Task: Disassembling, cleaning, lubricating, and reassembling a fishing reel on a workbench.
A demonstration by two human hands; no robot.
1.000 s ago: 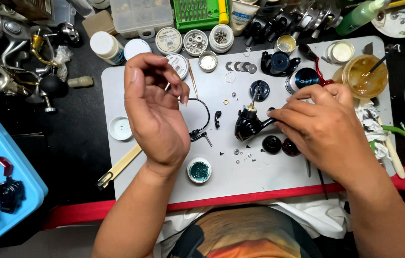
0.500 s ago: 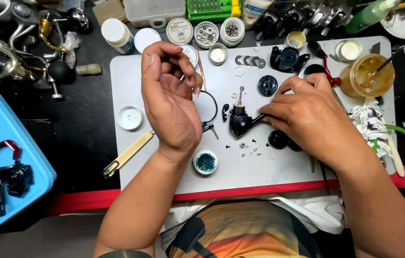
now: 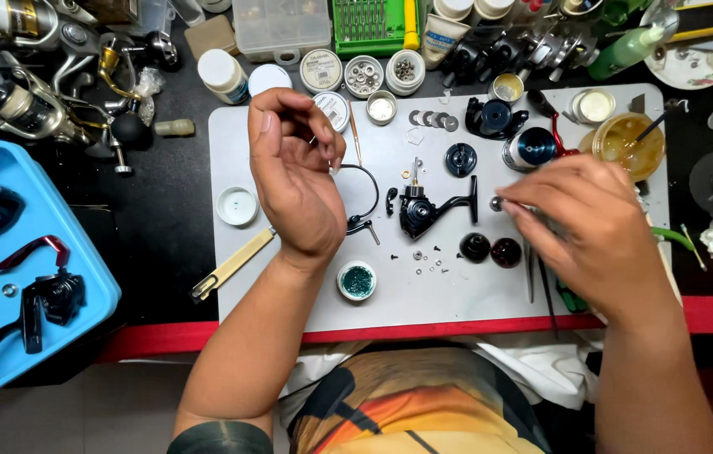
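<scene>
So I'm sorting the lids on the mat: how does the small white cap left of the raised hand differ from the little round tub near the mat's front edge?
The white cap looks empty and plain white inside; the round tub holds something glittery teal. The white cap lies left of the left hand at the mat's left edge; the round tub sits below that wrist, nearer the front. Both are small, round, white-rimmed and open upward, untouched.

Black workbench [image 3: 163, 244] under grey mat [image 3: 424, 294], blue tray [image 3: 79, 252], plastic box [image 3: 281, 29].
</scene>
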